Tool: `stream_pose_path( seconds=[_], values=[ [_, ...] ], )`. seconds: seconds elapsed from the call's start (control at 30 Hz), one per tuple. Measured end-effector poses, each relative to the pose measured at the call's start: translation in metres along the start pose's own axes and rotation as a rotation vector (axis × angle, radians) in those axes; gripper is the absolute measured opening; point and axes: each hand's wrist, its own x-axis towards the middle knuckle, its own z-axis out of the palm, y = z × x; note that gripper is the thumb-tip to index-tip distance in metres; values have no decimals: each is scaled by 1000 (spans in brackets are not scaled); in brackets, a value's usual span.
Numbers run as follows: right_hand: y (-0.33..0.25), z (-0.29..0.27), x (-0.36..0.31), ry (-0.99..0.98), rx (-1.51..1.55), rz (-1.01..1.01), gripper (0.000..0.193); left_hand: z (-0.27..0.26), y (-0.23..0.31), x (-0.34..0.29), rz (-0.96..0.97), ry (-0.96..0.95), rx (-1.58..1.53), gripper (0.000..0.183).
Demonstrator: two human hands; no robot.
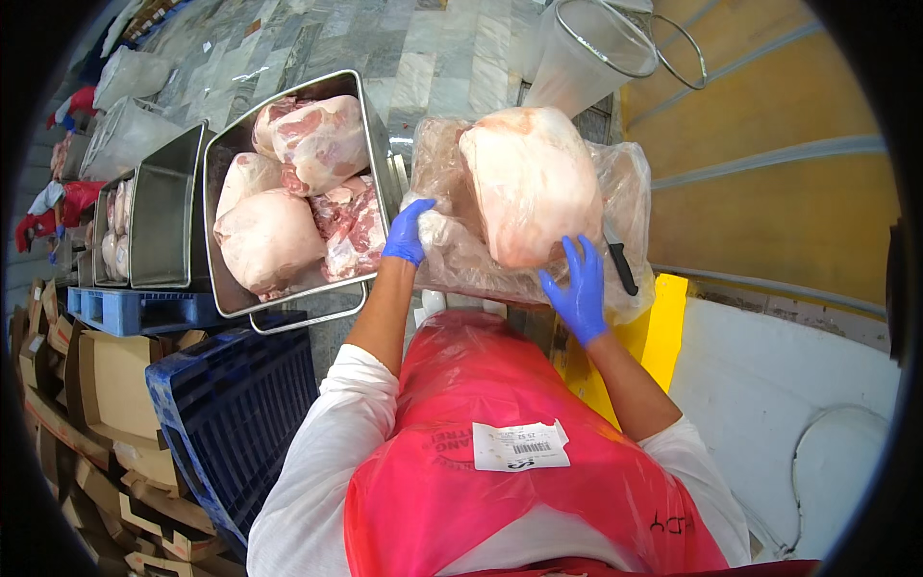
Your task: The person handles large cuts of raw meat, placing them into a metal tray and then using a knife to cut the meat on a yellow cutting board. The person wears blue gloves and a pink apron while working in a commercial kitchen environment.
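A large pale piece of meat with skin [531, 183] lies on a crumpled sheet of clear plastic [447, 252] in front of me. My left hand [410, 233], in a blue glove, is closed at the plastic's left edge, and a fold of it shows at the fingers. My right hand [579, 293], also gloved in blue, has its fingers spread, with the tips against the meat's lower right edge. Just right of that hand a knife with a black handle [623, 269] lies on the plastic, its blade partly hidden beside the meat.
Close on the left stands a deep steel bin [372, 125] holding several meat pieces. A second steel bin [168, 226] is beyond it. Blue pallets [231, 413] and cardboard boxes [120, 394] crowd the lower left. A clear bag on a hoop [577, 58] stands behind. Other people work far left.
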Motion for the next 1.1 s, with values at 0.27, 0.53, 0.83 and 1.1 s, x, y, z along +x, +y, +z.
stream_pose_path(
  seconds=[0.27,0.53,0.83,1.1],
  values=[
    [-12,8,85,168,-117,2,98,29,3,-3,-24,-144,1096,29],
    [24,-2,92,-49,147,169,131,-31,-49,-8,269,176,1448,45],
    [43,-12,106,-167,312,256,141,21,-54,-48,22,63,559,16],
    [46,-5,88,-195,339,334,146,70,-28,-94,-7,61,411,15]
  ],
)
